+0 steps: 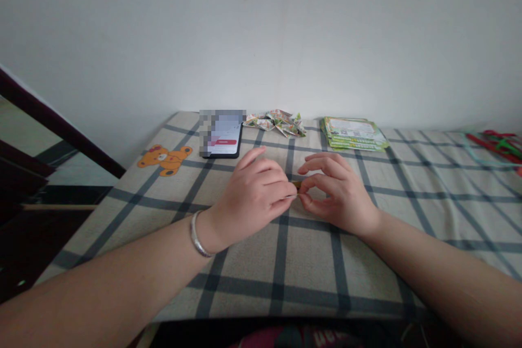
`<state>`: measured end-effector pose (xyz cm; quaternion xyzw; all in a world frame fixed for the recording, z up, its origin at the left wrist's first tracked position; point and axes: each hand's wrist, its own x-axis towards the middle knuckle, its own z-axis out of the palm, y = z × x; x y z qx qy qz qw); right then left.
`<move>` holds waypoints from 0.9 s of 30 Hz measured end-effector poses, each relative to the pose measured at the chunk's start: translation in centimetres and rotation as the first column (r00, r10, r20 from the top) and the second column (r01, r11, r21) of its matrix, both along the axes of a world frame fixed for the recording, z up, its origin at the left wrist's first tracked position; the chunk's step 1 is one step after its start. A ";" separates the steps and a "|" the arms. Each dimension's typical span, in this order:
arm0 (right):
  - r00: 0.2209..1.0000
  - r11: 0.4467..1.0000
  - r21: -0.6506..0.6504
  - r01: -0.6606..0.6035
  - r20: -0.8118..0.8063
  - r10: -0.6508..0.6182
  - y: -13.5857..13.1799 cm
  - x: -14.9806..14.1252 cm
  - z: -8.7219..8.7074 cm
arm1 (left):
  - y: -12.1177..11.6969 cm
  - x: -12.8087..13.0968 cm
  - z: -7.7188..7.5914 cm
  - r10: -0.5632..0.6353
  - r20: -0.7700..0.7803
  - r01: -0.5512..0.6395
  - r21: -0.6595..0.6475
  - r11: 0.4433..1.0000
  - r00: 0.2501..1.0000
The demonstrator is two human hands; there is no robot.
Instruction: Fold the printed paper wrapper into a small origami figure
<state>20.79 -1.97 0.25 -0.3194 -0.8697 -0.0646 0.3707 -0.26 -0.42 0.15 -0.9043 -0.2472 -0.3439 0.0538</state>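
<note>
Grey-and-beige checked cloth is covering the table before a plain white wall. Between my hands, a small, thin, gold-brown piece is showing, mostly hidden by fingers. My left hand, its wrist wearing a silver metal bangle, is gripping it with thumb and bent fingers; my right hand is pinching its other side, the remaining fingers curling loosely. Beyond, crumpled green-and-white printed packets are lying between a black-edged phone and a stack of flat green printed packs.
</note>
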 end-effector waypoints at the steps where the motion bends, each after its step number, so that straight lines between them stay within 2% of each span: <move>1: 1.000 1.000 0.008 0.004 0.002 -0.004 0.0 0.0 0.0 | 0.0 0.0 0.0 0.001 0.006 -0.001 -0.004 1.000 1.000; 14: 0.999 1.000 0.004 -0.014 0.044 0.013 0.1 0.3 0.0 | 0.2 -0.2 0.2 -0.003 0.013 0.003 -0.046 0.999 1.000; 19: 0.998 0.999 -0.052 -0.011 0.068 0.014 0.3 0.6 0.0 | 0.3 -0.1 0.1 -0.036 0.002 0.036 -0.115 0.993 0.999; 22: 0.999 0.995 -0.095 0.005 0.052 0.000 0.6 0.8 0.0 | 0.5 -0.1 -0.2 -0.006 0.041 0.014 -0.183 0.983 0.999; 27: 1.000 0.987 -0.161 0.016 0.002 -0.016 0.8 1.0 -0.3 | 0.8 -0.2 -0.7 -0.020 0.100 0.046 -0.266 0.963 0.995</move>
